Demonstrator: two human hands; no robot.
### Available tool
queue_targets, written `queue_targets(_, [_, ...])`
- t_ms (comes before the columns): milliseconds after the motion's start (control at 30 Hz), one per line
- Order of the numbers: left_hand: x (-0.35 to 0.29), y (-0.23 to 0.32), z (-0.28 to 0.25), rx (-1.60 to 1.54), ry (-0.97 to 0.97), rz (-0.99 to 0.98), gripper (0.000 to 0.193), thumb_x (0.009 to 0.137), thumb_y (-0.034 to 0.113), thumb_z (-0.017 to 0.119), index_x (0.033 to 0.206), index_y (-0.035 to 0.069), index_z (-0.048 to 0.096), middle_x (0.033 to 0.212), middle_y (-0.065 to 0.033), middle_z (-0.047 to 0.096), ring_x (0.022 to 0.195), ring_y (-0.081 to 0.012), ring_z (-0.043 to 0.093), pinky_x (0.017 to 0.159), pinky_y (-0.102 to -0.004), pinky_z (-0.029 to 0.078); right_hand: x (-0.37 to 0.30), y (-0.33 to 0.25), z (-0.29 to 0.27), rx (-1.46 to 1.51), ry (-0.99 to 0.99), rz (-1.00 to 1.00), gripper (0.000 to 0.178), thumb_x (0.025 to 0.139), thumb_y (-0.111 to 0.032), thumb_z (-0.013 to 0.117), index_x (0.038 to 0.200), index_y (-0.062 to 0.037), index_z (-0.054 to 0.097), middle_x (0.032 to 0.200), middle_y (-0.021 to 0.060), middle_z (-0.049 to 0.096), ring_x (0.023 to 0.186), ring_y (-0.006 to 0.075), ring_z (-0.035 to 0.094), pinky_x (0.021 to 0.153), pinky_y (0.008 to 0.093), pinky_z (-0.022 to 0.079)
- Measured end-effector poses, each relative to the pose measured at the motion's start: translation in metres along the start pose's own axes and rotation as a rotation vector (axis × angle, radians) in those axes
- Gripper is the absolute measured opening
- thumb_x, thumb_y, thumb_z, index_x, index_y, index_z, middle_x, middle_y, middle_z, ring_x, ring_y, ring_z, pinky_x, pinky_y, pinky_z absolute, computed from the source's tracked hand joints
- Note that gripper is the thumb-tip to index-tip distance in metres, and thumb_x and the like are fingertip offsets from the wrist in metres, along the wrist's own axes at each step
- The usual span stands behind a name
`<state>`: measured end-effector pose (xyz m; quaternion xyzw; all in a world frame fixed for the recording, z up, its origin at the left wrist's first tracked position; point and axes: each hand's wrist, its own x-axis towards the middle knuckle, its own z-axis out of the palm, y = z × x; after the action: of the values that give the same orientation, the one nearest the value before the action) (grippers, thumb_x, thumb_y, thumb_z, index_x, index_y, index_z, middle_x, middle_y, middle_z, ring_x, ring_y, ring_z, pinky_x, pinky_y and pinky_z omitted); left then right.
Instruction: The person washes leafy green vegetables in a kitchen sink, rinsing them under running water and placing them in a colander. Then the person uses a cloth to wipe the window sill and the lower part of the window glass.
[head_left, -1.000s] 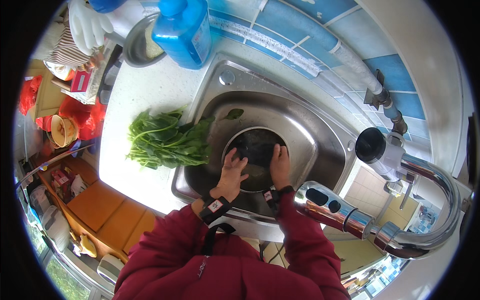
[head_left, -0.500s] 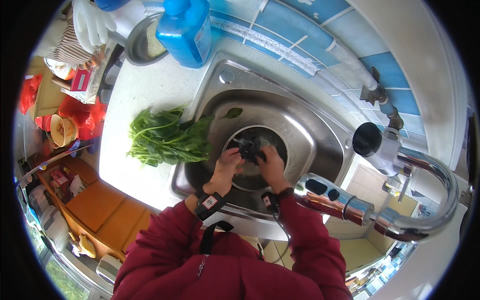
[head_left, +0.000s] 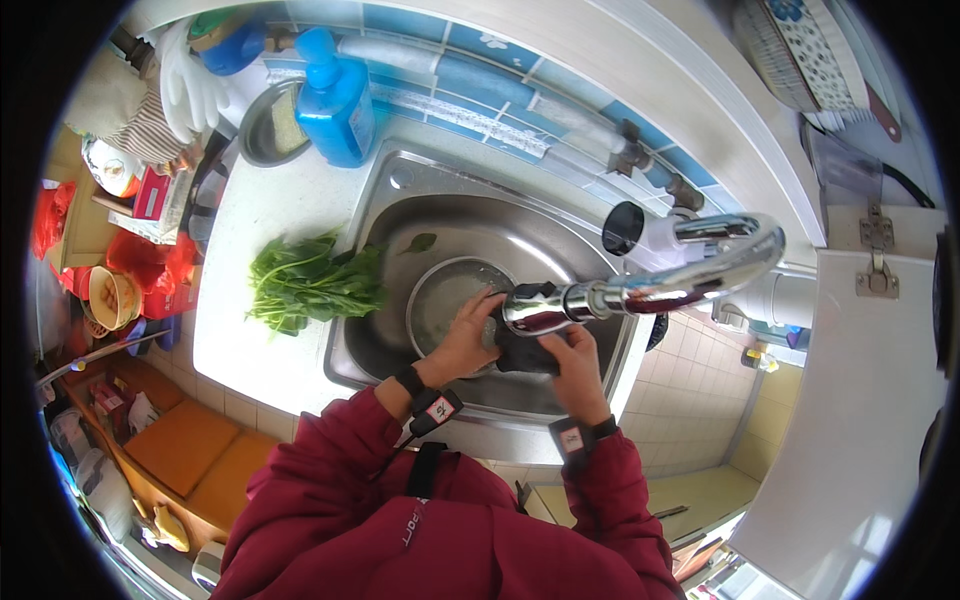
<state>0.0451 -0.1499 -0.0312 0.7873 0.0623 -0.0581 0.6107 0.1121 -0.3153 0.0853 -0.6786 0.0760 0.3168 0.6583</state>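
Note:
Both hands are down in the steel sink (head_left: 560, 245), close together under the spout of the chrome faucet (head_left: 650, 285). My right hand (head_left: 572, 362) grips a dark cloth-like thing (head_left: 518, 357) from the right. My left hand (head_left: 465, 335) holds its left side, over the rim of a round metal bowl (head_left: 440, 295) that sits in the basin. The faucet head hides the fingertips and the top of the dark thing. I see no running water.
A bunch of leafy greens (head_left: 310, 285) lies on the white counter, overhanging the sink's left edge, with one loose leaf (head_left: 420, 243) in the basin. A blue soap bottle (head_left: 335, 100), a small metal dish (head_left: 262, 125) and white gloves (head_left: 185, 85) stand behind.
Both hands have lifted the dark thing from the middle of the bowl to its right rim. The view has shifted, so the faucet spout now crosses above the hands.

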Motion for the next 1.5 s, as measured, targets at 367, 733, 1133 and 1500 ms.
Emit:
queue_targets(367, [-0.028, -0.048, -0.025, -0.165, 0.221, -0.219, 0.033, 0.086, 0.008, 0.066, 0.118, -0.001, 0.063, 0.11, -0.0149, 0.07, 0.107, -0.0218, 0.065, 0.091, -0.0322, 0.05, -0.008, -0.02, -0.044, -0.181, 0.013, -0.096, 0.023, 0.086, 0.001, 0.063, 0.108, -0.0006, 0.061, 0.096, 0.001, 0.065, 0.084, 0.0065, 0.06, 0.076, 0.0218, 0.049])
queue_targets(733, [-0.046, -0.06, -0.048, -0.495, 0.267, -0.518, 0.026, 0.095, 0.011, 0.059, 0.119, 0.002, 0.063, 0.096, -0.0036, 0.064, 0.087, -0.0096, 0.06, 0.073, -0.0271, 0.054, 0.042, 0.039, -0.05, -0.514, -0.112, -0.365, 0.024, 0.086, -0.011, 0.066, 0.109, -0.0047, 0.069, 0.107, 0.007, 0.069, 0.094, 0.0174, 0.065, 0.084, 0.0318, 0.05])
queue_targets(1133, [-0.055, -0.076, -0.044, -0.486, 0.211, -0.514, 0.024, 0.096, 0.008, 0.057, 0.119, 0.002, 0.061, 0.11, -0.007, 0.067, 0.097, -0.0143, 0.066, 0.075, -0.0261, 0.054, 0.108, 0.212, 0.063, -1.253, -0.437, -0.283, 0.034, 0.084, -0.009, 0.061, 0.118, -0.0125, 0.054, 0.103, 0.0179, 0.058, 0.091, 0.0399, 0.065, 0.072, 0.0481, 0.054])
queue_targets(1500, [-0.044, -0.06, -0.061, -0.489, 0.259, -0.4, 0.024, 0.092, 0.006, 0.06, 0.114, -0.001, 0.062, 0.101, -0.0101, 0.07, 0.091, -0.0167, 0.068, 0.077, -0.0278, 0.055, 0.094, 0.154, 0.011, -0.539, -0.398, -0.063, 0.031, 0.088, -0.013, 0.068, 0.118, -0.0039, 0.063, 0.103, 0.0064, 0.067, 0.096, 0.019, 0.063, 0.085, 0.0314, 0.049])
